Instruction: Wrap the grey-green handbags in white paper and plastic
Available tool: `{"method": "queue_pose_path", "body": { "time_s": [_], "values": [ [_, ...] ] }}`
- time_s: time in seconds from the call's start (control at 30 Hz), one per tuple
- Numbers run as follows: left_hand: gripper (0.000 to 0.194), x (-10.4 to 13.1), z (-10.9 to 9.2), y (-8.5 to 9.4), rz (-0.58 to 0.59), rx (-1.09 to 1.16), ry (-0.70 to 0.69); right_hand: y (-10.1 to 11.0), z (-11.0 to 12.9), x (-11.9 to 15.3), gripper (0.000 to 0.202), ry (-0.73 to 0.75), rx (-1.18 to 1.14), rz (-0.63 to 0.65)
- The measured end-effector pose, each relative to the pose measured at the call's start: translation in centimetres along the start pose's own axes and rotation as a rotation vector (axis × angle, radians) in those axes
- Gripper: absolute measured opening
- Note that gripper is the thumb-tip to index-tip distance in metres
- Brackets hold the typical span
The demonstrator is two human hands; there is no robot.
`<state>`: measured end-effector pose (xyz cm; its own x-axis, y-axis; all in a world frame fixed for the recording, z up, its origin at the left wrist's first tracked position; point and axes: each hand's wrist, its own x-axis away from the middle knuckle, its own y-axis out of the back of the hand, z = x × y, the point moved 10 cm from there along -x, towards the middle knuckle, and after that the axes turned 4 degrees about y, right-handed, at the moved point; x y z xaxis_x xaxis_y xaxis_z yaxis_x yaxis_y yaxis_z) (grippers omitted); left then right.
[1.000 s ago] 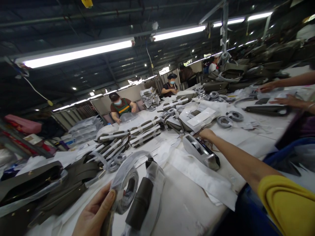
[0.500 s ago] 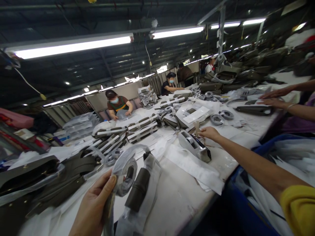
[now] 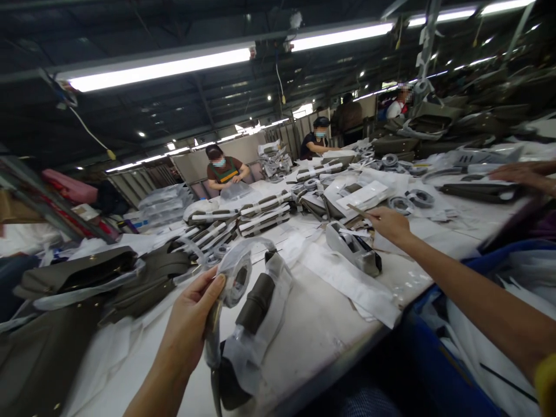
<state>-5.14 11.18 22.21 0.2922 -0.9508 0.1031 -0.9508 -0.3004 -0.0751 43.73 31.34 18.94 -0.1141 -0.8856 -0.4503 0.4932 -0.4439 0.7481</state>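
Tube lights [image 3: 165, 70] burn above a crowded workroom, where a white table [image 3: 313, 330] bears dark bags [image 3: 147, 278] and stacked bundles [image 3: 264, 217]. At the near side, a worker's left hand [image 3: 186, 318] pinches a plastic-wrapped strap [image 3: 257, 302] between thumb and closed fingers, the loop arching over the table's near part. With arm outstretched, the right hand [image 3: 391, 225] closes its fingertips on a thin tan piece [image 3: 359, 211] (its exact nature is unclear) just beyond a tape dispenser [image 3: 337, 242]. White sheets [image 3: 347, 284] lie beside the dispenser, and a blue bin [image 3: 419, 347] stands at the table's right. Across the table, two masked co-workers [image 3: 223, 169] bend over their work; another person's hand [image 3: 516, 172] enters at right.
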Motion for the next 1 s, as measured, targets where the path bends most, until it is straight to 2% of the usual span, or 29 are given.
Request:
{"method": "queue_pose_path", "body": {
  "time_s": [0.13,0.23,0.3,0.37,0.47,0.6,0.7,0.87,1.0],
  "values": [
    [0.062,0.2,-0.6,-0.6,0.041,0.015,-0.030,0.1,7.0,2.4,0.038,0.133,-0.303,0.063],
    [0.053,0.2,-0.9,-1.1,0.073,0.024,-0.057,-2.0,13.7,6.8,0.049,0.203,-0.540,0.307],
    [0.049,0.2,-1.1,-1.4,0.084,0.030,-0.073,-4.0,18.5,11.1,0.049,0.268,-0.716,0.578],
    [0.046,0.3,-1.1,-1.6,0.099,0.025,-0.087,-5.4,22.5,14.9,0.046,0.305,-0.838,0.765],
    [0.045,0.8,-1.2,-2.2,0.139,-0.018,-0.109,-6.8,26.4,17.5,0.042,0.316,-0.943,0.832],
    [0.045,1.5,-1.6,-3.1,0.179,-0.088,-0.154,-8.0,29.9,17.9,0.037,0.300,-1.091,0.821],
    [0.043,2.0,-2.1,-3.5,0.175,-0.158,-0.207,-8.1,31.5,17.8,0.039,0.235,-1.243,0.830],
    [0.035,3.0,-3.4,-3.8,0.133,-0.351,-0.348,-7.7,32.3,18.5,0.037,0.047,-1.410,0.943],
    [0.032,3.9,-4.7,-3.7,0.032,-0.565,-0.512,-7.0,32.4,19.1,0.036,-0.030,-1.548,1.016]
  ]
}}
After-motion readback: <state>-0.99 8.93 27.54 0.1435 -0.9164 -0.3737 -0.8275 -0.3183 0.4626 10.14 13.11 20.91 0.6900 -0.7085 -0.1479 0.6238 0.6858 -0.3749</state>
